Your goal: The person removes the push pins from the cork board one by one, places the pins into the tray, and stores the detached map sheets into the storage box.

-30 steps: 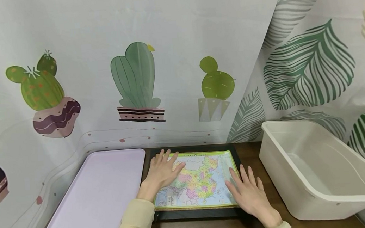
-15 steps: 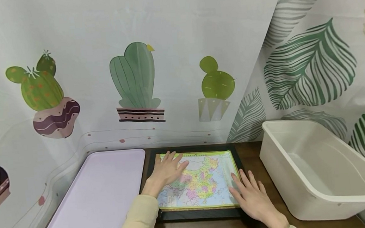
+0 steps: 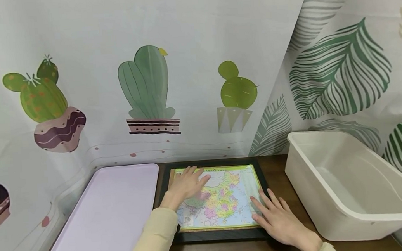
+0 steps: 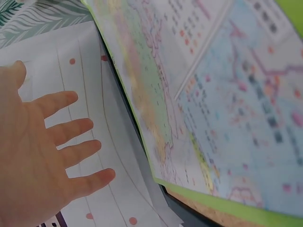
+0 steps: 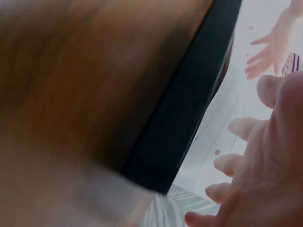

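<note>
A colourful map sheet of China with a lime-green border lies within a black frame. A thin brown cork-like edge shows along the sheet's front side in the left wrist view. My left hand, fingers spread, is over the map's upper left part; the left wrist view has daylight between these fingers and the sheet. At the lower right corner of the map and frame is my right hand, palm down with fingers apart. Neither hand holds anything.
To the left lies a flat pale lilac tray. A deep off-white plastic bin stands on the right. All of it is on a dark brown wooden table, with a cactus-and-leaf printed curtain behind.
My left hand has drifted slightly to the right over the map. The right hand has slid a little toward me and to the right. The map and frame stay put.
</note>
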Available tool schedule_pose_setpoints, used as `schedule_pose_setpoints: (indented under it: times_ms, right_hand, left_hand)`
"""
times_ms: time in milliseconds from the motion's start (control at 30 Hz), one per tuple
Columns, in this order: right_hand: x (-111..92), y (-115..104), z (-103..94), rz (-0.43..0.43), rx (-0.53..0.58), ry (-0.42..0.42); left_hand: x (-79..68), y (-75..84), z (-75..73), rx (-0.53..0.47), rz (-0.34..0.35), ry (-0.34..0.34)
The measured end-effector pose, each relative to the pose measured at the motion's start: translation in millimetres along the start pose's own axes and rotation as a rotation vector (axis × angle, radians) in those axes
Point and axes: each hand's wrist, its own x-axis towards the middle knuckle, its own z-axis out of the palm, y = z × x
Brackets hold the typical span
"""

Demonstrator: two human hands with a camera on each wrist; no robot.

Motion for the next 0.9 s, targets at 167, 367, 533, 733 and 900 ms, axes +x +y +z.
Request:
schedule_pose_setpoints:
  times_ms: [167, 367, 533, 733, 900]
  right_hand:
    - [0.4, 6.5, -4.1, -0.064, -0.029, -0.023]
    - [-2.9, 14.4, -3.4, -0.106, -0.011, -0.059]
    - [-3.7, 17.3, 0.1, -0.115, 0.039, -0.112]
    - [-2.8, 17.2, 0.2, -0.103, 0.078, -0.132]
    - [-0.7, 22.1, -6.2, -0.113, 0.105, -0.209]
  left_hand:
    - [5.2, 2.3, 0.9, 0.002, 0.009, -0.010]
    - [15.6, 7.0, 0.9, 0.007, 0.037, 0.002]
    - [23.8, 10.1, -0.4, 0.077, 0.067, -0.007]
    - [28.1, 14.3, 2.4, 0.131, 0.119, 0.006]
    - [39.4, 15.9, 7.1, 0.139, 0.124, 0.029]
